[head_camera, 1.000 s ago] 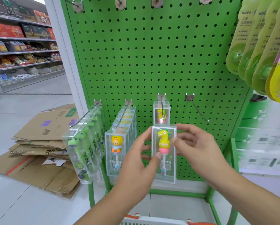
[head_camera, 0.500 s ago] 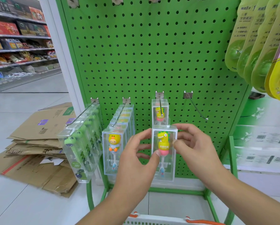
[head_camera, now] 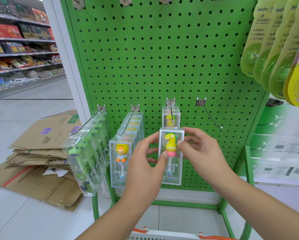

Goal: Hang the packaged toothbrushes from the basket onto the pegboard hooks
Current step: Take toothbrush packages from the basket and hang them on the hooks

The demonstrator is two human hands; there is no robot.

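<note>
Dinosaur toothbrush box lifted closer to its hook

Both the left hand (head_camera: 146,163) and right hand (head_camera: 199,151) pinch the dinosaur toothbrush box (head_camera: 171,157), now just under the third hook (head_camera: 171,115) at 12 o'clock; threading comes next

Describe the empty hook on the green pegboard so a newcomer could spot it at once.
Start at the green pegboard and drop to its lower row of four metal hooks. The empty hook is the rightmost, up and to the right of the right hand. The other three carry clear toothbrush boxes; this one is a bare wire.
</note>
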